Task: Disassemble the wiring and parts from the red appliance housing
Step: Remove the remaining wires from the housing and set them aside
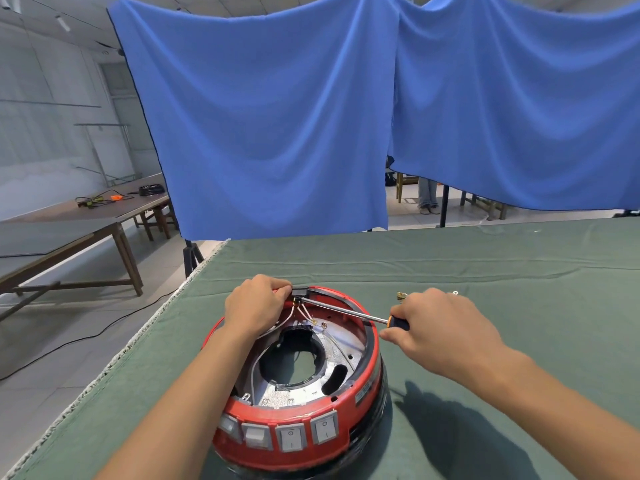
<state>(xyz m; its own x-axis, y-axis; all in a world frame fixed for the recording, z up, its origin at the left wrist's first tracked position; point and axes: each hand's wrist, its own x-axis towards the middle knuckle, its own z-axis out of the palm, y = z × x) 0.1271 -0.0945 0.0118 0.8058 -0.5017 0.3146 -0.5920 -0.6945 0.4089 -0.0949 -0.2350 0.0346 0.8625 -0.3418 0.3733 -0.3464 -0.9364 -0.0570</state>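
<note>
The round red appliance housing (311, 408) lies upside down on the green cloth, its white rocker switches (291, 437) facing me. My left hand (254, 304) grips the housing's far rim beside a small black connector block (300, 291). White wires (294, 313) run from that block down into the metal base plate (341, 344). A screwdriver (346, 310) with a black and orange handle is gripped in my right hand (438, 329), and its tip touches the black block.
The green-covered table (485, 271) reaches far and right; its left edge runs diagonally. Small loose metal parts (401, 296) lie beyond my right hand. Blue curtains (277, 116) hang behind. Wooden tables (69, 233) stand left, and a black cable crosses the floor.
</note>
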